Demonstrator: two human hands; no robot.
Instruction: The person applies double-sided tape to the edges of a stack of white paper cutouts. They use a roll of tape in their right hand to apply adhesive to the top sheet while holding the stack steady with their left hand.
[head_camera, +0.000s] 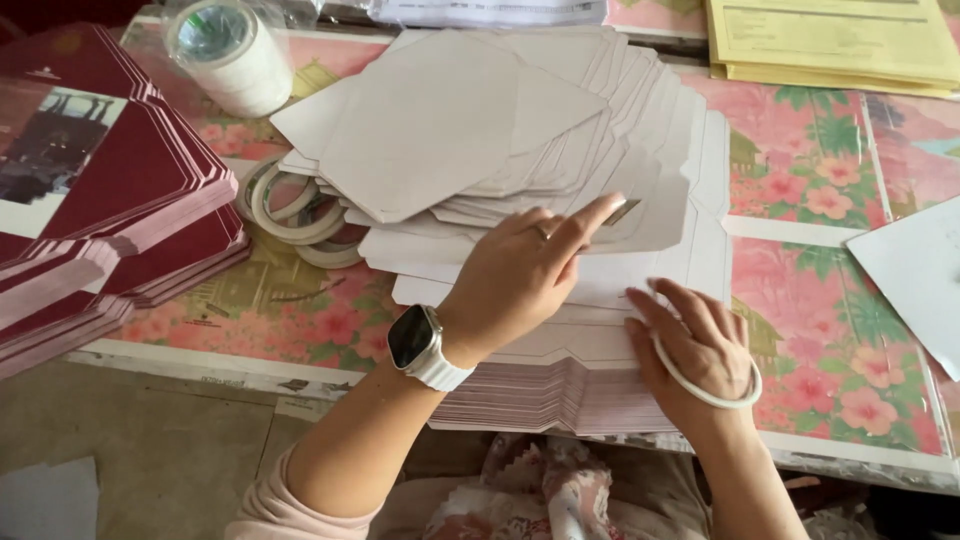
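Your left hand (525, 275) presses open fingers on the fanned card stack (520, 170) at the tabletop's (800, 150) near edge; your right hand (700, 350), fingers loosely spread, rests beside it.

One camera sits on the person's head. It looks down from close up at the surface (800, 150) and the floor (150, 440) just below its near edge.

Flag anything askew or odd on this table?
The upper card blanks are fanned and twisted off the squared stack under the left hand. A tape ring hangs around the right hand. No damage visible.
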